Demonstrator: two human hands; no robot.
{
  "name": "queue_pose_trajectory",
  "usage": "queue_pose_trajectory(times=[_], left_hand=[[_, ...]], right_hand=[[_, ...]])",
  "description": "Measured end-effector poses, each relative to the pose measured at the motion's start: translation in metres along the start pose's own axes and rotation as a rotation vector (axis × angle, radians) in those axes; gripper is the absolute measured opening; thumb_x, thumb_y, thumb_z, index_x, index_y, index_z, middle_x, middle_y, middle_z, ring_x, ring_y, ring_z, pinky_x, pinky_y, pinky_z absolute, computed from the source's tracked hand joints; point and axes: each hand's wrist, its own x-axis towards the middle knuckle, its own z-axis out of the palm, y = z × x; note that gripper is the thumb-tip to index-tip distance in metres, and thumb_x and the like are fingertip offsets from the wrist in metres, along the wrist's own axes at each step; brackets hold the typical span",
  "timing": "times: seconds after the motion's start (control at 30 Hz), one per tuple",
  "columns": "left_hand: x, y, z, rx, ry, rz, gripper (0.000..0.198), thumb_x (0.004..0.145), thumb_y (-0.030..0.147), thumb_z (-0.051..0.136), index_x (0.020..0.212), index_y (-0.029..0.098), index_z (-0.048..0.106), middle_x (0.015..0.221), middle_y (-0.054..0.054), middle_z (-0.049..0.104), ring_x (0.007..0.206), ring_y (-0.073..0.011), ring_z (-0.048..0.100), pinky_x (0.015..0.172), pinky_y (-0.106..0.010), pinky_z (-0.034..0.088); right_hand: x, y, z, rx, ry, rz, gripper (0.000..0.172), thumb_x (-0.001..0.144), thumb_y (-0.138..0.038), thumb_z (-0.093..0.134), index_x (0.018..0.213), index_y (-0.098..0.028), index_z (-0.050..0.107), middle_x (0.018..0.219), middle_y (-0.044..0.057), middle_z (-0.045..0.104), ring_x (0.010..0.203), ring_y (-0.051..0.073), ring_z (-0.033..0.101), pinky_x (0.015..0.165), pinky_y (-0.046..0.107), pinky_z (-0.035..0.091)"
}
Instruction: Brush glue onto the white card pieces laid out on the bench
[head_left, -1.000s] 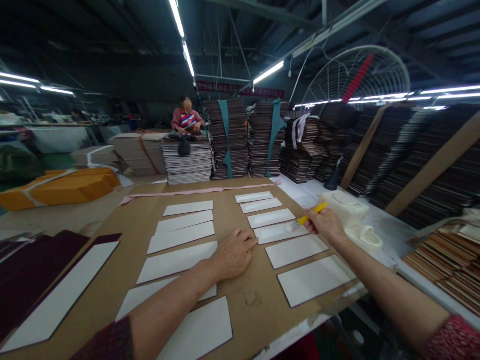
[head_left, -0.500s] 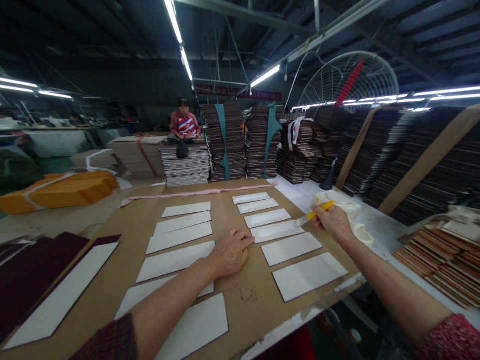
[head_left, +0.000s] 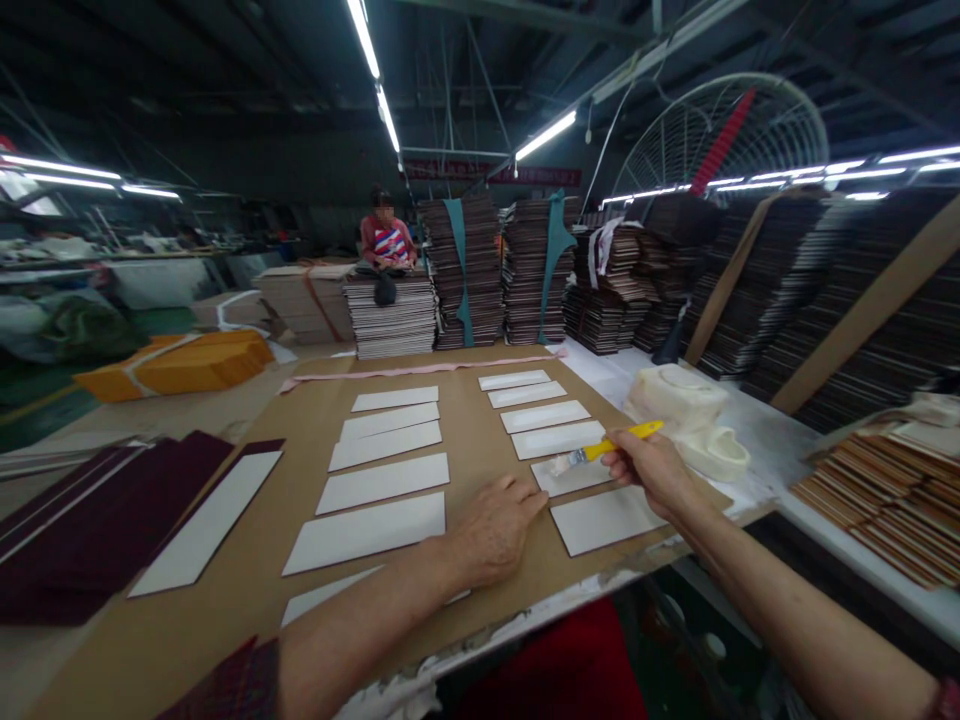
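Note:
My right hand (head_left: 649, 468) is closed round the yellow handle of a paintbrush (head_left: 637, 432). The pale, coated bristles rest on a white rectangular panel (head_left: 559, 484), second from the front in the right-hand column. My left hand (head_left: 495, 530) lies flat on the brown board (head_left: 480, 440), its fingertips at that panel's left end; it holds nothing. Closer to me is another white panel (head_left: 607, 520), partly behind my right wrist. Farther back, several panels such as this one (head_left: 559, 438) look wet and shiny. A left column of white panels (head_left: 382, 483) is partly covered by my left forearm.
A cream-coated tub (head_left: 675, 395) stands right of the board. Dark maroon sheets (head_left: 150, 520) and a long white panel (head_left: 210, 520) lie left. Tall board stacks (head_left: 461, 290) line the back, where a person (head_left: 388, 240) sits. Brown-edged pieces (head_left: 877, 510) are piled at right.
The brush has moved from the third panel from the front to the second, nearer me. My left hand has shifted alongside to that panel's left end. The view has turned slightly left.

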Motion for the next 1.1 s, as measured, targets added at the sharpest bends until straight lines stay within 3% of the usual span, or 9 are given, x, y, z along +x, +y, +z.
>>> queue_pose_trajectory(times=[0.2,0.37,0.63,0.8,1.1], left_hand=[[0.002,-0.001,0.005,0.023,0.049,0.002,0.039,0.088,0.012,0.04,0.124,0.016,0.056,0.116,-0.008,0.06,0.101,-0.0259,0.047,0.091,-0.042,0.047],[0.003,-0.001,0.007,0.016,0.053,0.012,0.039,0.086,0.011,0.042,0.122,0.016,0.057,0.113,-0.008,0.059,0.098,-0.0253,0.046,0.093,-0.041,0.044],[0.004,-0.002,0.007,-0.032,0.031,-0.012,0.039,0.086,0.009,0.039,0.119,0.017,0.058,0.113,-0.008,0.059,0.1,-0.0256,0.047,0.094,-0.042,0.044],[0.004,-0.002,0.003,-0.067,0.012,-0.027,0.042,0.084,0.007,0.039,0.12,0.018,0.057,0.114,-0.008,0.058,0.103,-0.0256,0.047,0.098,-0.044,0.044],[0.005,0.0,0.0,-0.051,0.002,-0.019,0.04,0.086,0.009,0.037,0.119,0.016,0.059,0.113,-0.01,0.059,0.103,-0.0262,0.048,0.099,-0.045,0.044]], right_hand=[[0.003,0.013,0.008,-0.059,-0.035,0.012,0.023,0.086,-0.031,0.057,0.074,-0.012,0.06,0.056,0.002,0.064,0.039,0.008,0.051,0.037,0.018,0.042],[0.011,0.021,0.001,-0.165,-0.048,-0.034,0.032,0.085,-0.039,0.057,0.069,-0.012,0.061,0.056,0.003,0.065,0.04,0.009,0.053,0.038,0.02,0.044],[0.032,0.012,-0.035,-0.367,0.064,-0.078,0.032,0.082,-0.041,0.057,0.069,-0.013,0.066,0.066,0.009,0.071,0.046,0.014,0.06,0.045,0.025,0.051],[0.036,0.001,-0.061,-0.501,0.131,-0.122,0.04,0.084,-0.041,0.053,0.056,-0.014,0.063,0.052,0.007,0.064,0.044,0.014,0.059,0.046,0.024,0.05],[0.041,-0.007,-0.086,-0.628,0.236,-0.131,0.044,0.087,-0.044,0.05,0.058,-0.014,0.065,0.055,0.008,0.067,0.049,0.015,0.063,0.054,0.025,0.052]])
